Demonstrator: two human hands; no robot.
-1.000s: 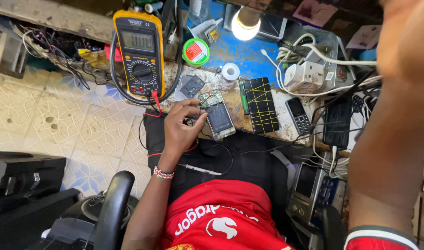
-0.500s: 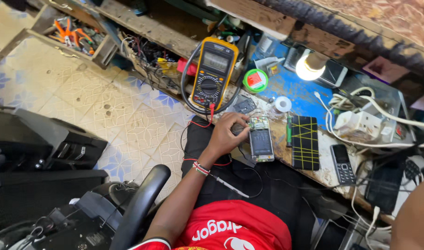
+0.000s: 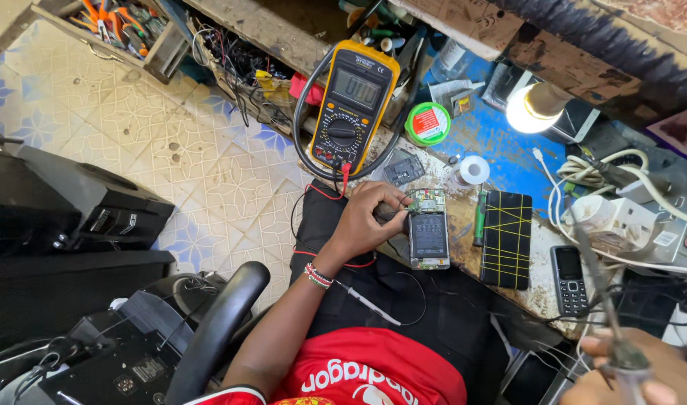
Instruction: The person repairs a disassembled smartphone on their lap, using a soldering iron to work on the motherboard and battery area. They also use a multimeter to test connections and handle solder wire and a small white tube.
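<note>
item 1, left of the opened phone: my left hand, fingers curled and pinching the phone's left edge at its upper corner, pinning it on the bench; beaded band at the wrist.

item 2, above the phone: yellow multimeter, propped, red lead trailing down toward my hand. a loose probe lies below the phone, on my lap.

item 3, the phone itself: back off, board exposed, flat near the bench's front edge.

item 4, just right of the phone: a dark panel with yellow lines; beyond it a small keypad handset.

item 5, far right and below the phone: my right hand, closed around a soldering iron, tip up.

risk, as i judge it: the iron's shaft stands among the white cables; a careless swing could scorch them or the handset.
</note>
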